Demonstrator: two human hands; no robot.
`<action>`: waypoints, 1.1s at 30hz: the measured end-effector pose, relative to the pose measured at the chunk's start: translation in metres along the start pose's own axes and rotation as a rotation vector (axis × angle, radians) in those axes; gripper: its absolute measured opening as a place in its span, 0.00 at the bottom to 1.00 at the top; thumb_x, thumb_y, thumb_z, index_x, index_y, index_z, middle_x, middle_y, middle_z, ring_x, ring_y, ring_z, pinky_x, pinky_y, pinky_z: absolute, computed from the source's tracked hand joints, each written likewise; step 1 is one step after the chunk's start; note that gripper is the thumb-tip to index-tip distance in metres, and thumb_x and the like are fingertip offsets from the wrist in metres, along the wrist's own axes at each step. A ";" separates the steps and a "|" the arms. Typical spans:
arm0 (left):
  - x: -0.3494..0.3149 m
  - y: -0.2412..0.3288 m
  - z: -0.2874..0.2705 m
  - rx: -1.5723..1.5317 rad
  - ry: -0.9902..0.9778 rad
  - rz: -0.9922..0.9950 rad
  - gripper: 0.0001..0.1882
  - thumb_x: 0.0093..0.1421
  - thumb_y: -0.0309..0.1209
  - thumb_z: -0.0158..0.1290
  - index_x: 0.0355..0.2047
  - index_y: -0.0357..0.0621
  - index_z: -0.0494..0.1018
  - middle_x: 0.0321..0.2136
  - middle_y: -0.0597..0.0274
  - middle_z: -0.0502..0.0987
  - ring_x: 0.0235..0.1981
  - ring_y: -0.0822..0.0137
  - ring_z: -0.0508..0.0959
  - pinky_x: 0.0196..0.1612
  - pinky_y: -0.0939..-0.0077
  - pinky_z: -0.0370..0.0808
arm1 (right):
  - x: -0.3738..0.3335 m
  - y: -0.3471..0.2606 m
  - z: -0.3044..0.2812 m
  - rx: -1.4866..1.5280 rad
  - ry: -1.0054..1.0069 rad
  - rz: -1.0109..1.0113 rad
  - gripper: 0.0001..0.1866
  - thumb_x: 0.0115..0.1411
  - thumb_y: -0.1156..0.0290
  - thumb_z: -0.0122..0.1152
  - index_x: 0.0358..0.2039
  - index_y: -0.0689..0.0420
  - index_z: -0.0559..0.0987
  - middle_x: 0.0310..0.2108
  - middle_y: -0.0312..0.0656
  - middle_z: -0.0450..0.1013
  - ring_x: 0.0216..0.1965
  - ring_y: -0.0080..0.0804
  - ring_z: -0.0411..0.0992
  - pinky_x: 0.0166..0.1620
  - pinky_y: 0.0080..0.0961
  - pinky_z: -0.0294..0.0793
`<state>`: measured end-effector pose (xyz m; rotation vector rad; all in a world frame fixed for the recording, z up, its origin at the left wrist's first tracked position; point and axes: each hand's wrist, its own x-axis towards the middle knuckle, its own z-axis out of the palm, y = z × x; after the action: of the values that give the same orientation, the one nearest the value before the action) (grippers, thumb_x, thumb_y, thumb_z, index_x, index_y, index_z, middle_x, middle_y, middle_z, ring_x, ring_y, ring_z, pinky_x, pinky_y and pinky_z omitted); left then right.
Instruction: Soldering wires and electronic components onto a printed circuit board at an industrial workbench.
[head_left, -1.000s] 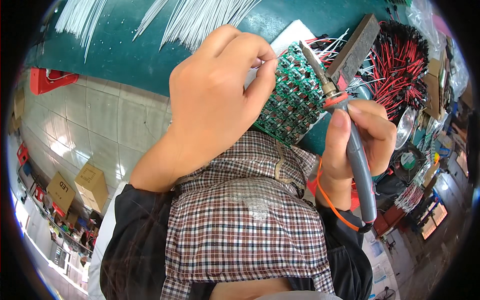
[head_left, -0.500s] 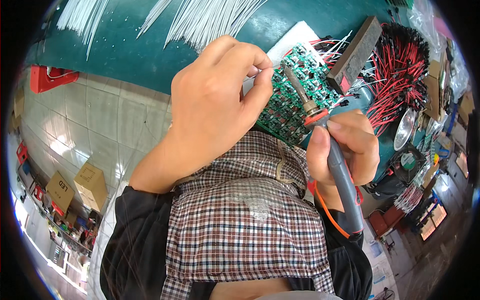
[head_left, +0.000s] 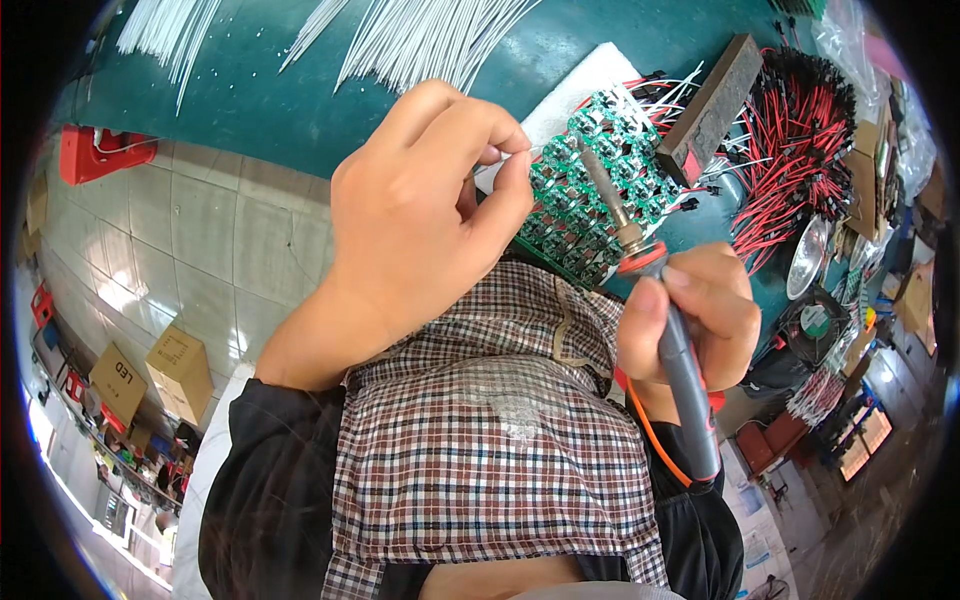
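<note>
Desk [head_left: 270, 110]: near edge runs along the person's lap. Circuit board panel [head_left: 565, 200] sits at that edge toward the right, partly on a white pad [head_left: 575, 90]; can't tell if its near corner overhangs. Room to move: widest green stretch is left of the left hand [head_left: 425, 200], between the white wire bundle [head_left: 425, 40] at the far side and the near edge; small white bits scattered on it. Right side is tight: dark bar [head_left: 715, 105] lies just beyond the panel's right side, pile of red and black leads [head_left: 800, 150] next to it, shiny metal dish [head_left: 806, 258] nearer the person.

Soldering iron [head_left: 685, 385] is in the right hand [head_left: 725, 305], thumb and fingers pinching the grey handle just behind the red collar. Long axis slants: tip away from the person and leftward over the panel, tail back toward the right sleeve, orange cord [head_left: 655, 440] off the tail. Can't tell if the tip touches. Left thumb and index pressed together beside the panel's left side; can't tell if a thin wire is between them.
</note>
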<state>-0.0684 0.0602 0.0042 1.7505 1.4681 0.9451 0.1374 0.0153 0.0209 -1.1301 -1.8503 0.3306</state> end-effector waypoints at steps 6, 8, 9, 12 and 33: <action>-0.007 -0.005 0.001 -0.040 0.002 0.023 0.08 0.52 0.23 0.63 0.30 0.49 0.76 0.27 0.71 0.74 0.17 0.77 0.75 0.19 0.79 0.70 | -0.003 -0.008 0.005 -0.013 -0.069 0.041 0.20 0.45 0.76 0.73 0.37 0.55 0.73 0.23 0.38 0.73 0.18 0.31 0.70 0.21 0.26 0.69; -0.006 -0.006 0.002 -0.031 -0.002 0.037 0.08 0.52 0.23 0.63 0.30 0.49 0.76 0.27 0.70 0.74 0.17 0.76 0.75 0.19 0.79 0.70 | -0.002 -0.008 0.007 -0.023 -0.068 0.036 0.20 0.45 0.76 0.73 0.37 0.54 0.73 0.23 0.38 0.73 0.18 0.32 0.70 0.21 0.26 0.69; -0.006 -0.007 0.002 -0.020 -0.006 0.050 0.08 0.52 0.23 0.63 0.30 0.48 0.76 0.26 0.70 0.74 0.17 0.76 0.76 0.19 0.78 0.70 | -0.002 -0.008 0.008 -0.025 -0.065 0.030 0.20 0.45 0.76 0.74 0.37 0.54 0.73 0.23 0.38 0.73 0.18 0.32 0.70 0.21 0.26 0.69; -0.009 -0.008 0.002 -0.045 -0.010 0.058 0.05 0.56 0.19 0.63 0.32 0.41 0.79 0.27 0.67 0.74 0.18 0.82 0.67 0.20 0.85 0.62 | -0.003 -0.010 0.009 -0.017 -0.065 0.026 0.19 0.45 0.76 0.74 0.37 0.54 0.73 0.23 0.38 0.73 0.18 0.32 0.70 0.21 0.26 0.69; -0.023 -0.012 -0.008 -0.090 -0.022 0.012 0.07 0.51 0.22 0.62 0.28 0.48 0.75 0.26 0.69 0.73 0.17 0.77 0.74 0.20 0.80 0.70 | -0.010 -0.023 0.007 -0.008 -0.097 0.023 0.19 0.44 0.77 0.73 0.36 0.55 0.73 0.23 0.38 0.73 0.18 0.31 0.70 0.21 0.26 0.69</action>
<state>-0.0837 0.0397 -0.0040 1.7011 1.3816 0.9802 0.1204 -0.0038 0.0262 -1.1596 -1.9256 0.3972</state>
